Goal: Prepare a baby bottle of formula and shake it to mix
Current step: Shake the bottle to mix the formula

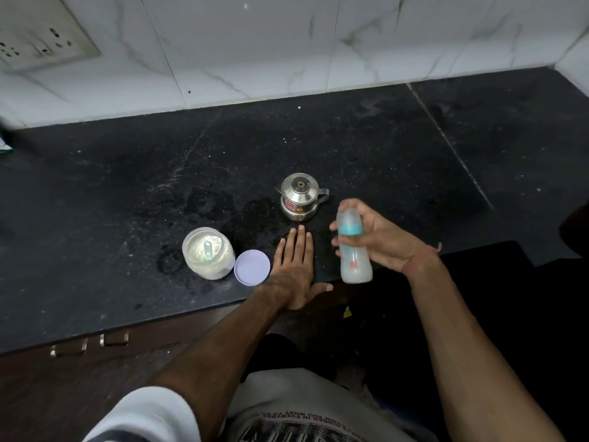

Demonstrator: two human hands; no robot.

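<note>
A clear plastic baby bottle with a teal collar and milky contents is held above the near edge of the black stone counter, the right hand curled round it. The left hand is laid flat on the counter, fingers straight and together. Left of it are placed a round lilac lid and an open clear jar of white powder; a small steel lidded pot is set farther back.

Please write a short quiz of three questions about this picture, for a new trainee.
1. True or false: the right hand holds the baby bottle.
2. Where does the jar lid lie? A) on the formula jar B) on the counter beside the jar C) on the steel pot
3. What does the left hand do?

Key: 1 true. 2 B. 3 It rests flat on the counter.
</note>
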